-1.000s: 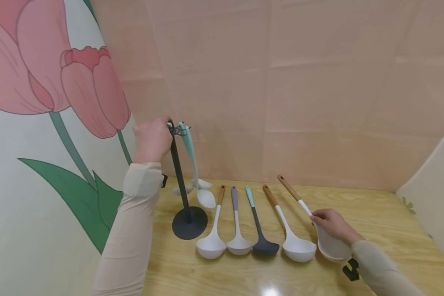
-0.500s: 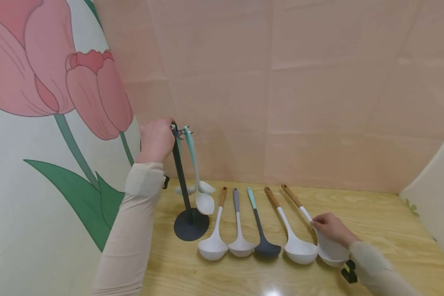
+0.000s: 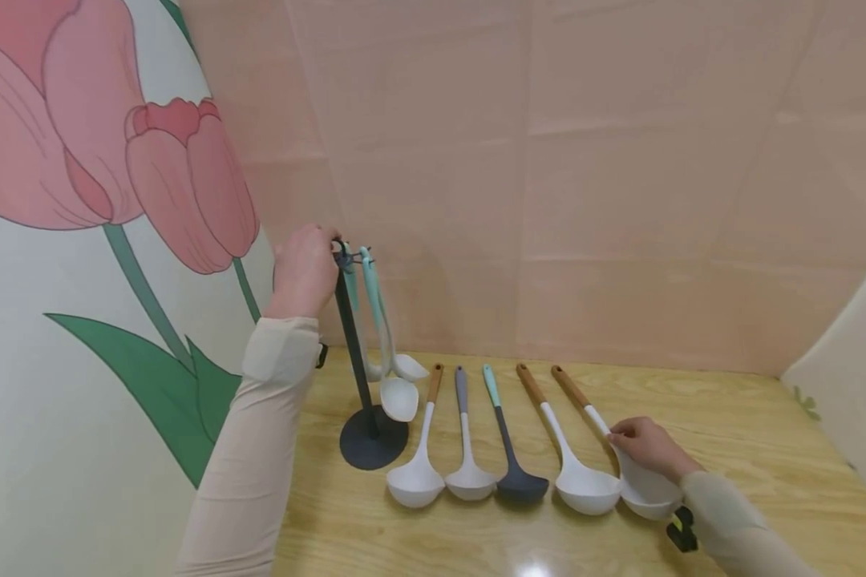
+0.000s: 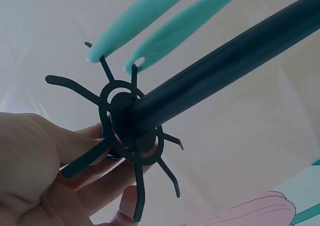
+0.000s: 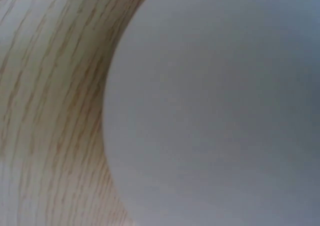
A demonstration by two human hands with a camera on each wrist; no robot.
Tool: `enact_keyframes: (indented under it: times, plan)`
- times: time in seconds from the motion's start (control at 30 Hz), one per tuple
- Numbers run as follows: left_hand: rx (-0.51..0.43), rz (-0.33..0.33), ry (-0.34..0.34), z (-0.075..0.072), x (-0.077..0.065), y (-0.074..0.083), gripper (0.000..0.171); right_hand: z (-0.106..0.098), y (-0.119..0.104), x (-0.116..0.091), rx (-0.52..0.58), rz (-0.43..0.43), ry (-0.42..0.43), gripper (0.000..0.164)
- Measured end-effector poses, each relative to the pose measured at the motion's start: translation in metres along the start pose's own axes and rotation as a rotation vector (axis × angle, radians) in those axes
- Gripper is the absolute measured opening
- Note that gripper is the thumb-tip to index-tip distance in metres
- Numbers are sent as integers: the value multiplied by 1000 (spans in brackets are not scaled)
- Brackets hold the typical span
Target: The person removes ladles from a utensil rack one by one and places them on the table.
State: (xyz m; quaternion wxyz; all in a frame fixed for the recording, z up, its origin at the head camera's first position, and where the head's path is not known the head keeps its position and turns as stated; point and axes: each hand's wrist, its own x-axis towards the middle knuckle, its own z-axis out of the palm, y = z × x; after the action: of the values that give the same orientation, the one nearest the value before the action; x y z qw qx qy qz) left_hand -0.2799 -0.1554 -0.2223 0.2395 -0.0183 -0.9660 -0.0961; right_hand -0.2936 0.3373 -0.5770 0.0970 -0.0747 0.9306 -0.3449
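My left hand grips the top of a black utensil stand at the left. The left wrist view shows the fingers behind the stand's hook ring, with two teal handles hanging from its hooks. White ladles dangle from them, the nearest bowl just over the round base. At the right end of a row, my right hand pinches the neck of a white ladle with a wooden handle. That ladle's bowl fills most of the right wrist view, lying against the wood-grain table.
Several ladles lie side by side between the hands: a wooden-handled white one, a grey-handled one, a black one with a teal grip and another wooden-handled white one. A peach-coloured backdrop rises behind the table.
The rightmost ladle's handle has come down toward the table, and its bowl now meets the neighbouring one. The hanging ladles have swung on the stand. My left hand keeps its hold.
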Motion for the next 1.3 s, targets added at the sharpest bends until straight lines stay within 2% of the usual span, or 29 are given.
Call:
enact_keyframes:
  times: [0.2, 0.37, 0.5, 0.63, 0.83, 0.97, 1.3]
  plan:
    - [-18, -17, 19, -1, -1, 2, 39, -2, -5, -4, -26, -42, 11, 31]
    - [56, -12, 23, -2, 0, 4, 37, 0, -14, -8, -132, -103, 60, 43]
    - [118, 1, 36, -3, 0, 5, 36, 5, -32, -12, -203, -131, 151, 49]
    - [125, -7, 38, -3, -1, 7, 30, 13, -64, -16, -206, -193, 238, 50]
    - [109, -34, 14, -4, -5, 9, 32, 26, -121, -20, -168, -304, 283, 44]
    - [102, -57, -9, -3, -6, 11, 34, 38, -154, -19, -107, -343, 266, 38]
    - [79, -97, 19, 0, -5, 10, 31, 74, -240, -12, 208, -414, 105, 31]
